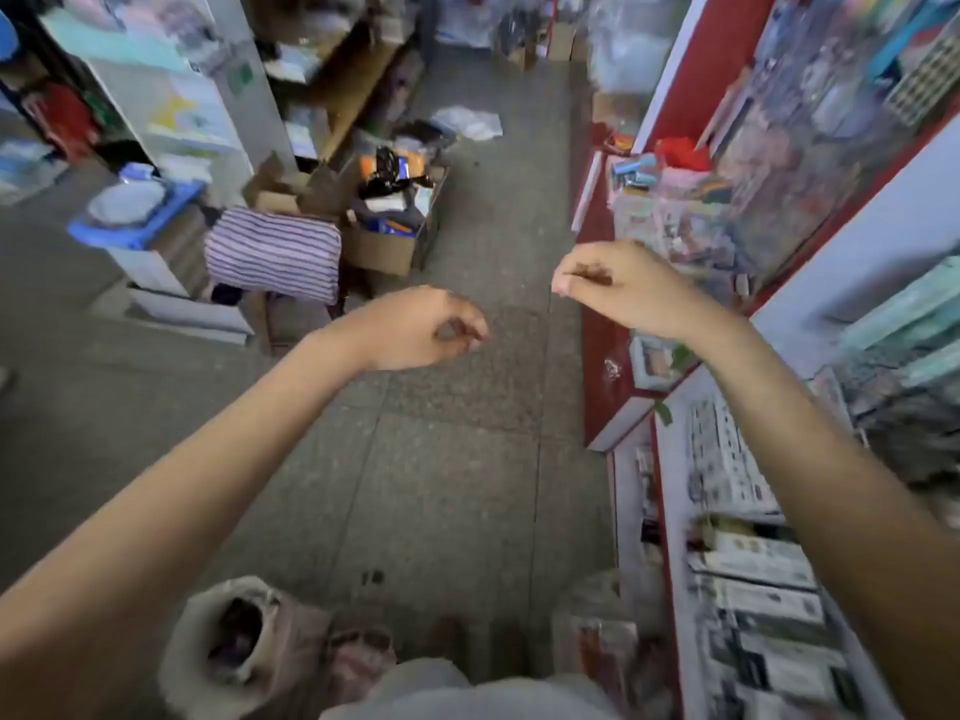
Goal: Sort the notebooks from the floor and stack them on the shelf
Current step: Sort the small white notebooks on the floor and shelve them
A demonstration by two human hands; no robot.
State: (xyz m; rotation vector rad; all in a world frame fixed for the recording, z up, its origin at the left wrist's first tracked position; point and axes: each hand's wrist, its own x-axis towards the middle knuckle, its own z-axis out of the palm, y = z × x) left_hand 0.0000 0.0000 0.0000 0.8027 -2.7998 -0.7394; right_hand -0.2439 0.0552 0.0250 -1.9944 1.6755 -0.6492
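Left hand (426,330), right hand (618,288) hover over aisle beside red shelf (597,324), fingers loosely curled, empty, likely between loads. Notebooks: probably blurred printed stacks (727,459) on shelf; none plain on floor.

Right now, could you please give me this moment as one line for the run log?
left hand: loosely curled, empty, over floor | right hand: loosely curled, empty, near shelf | held: nothing

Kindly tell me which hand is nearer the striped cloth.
Left. The left hand hovers right of the striped cloth; the right hand is farther right, near the shelf.
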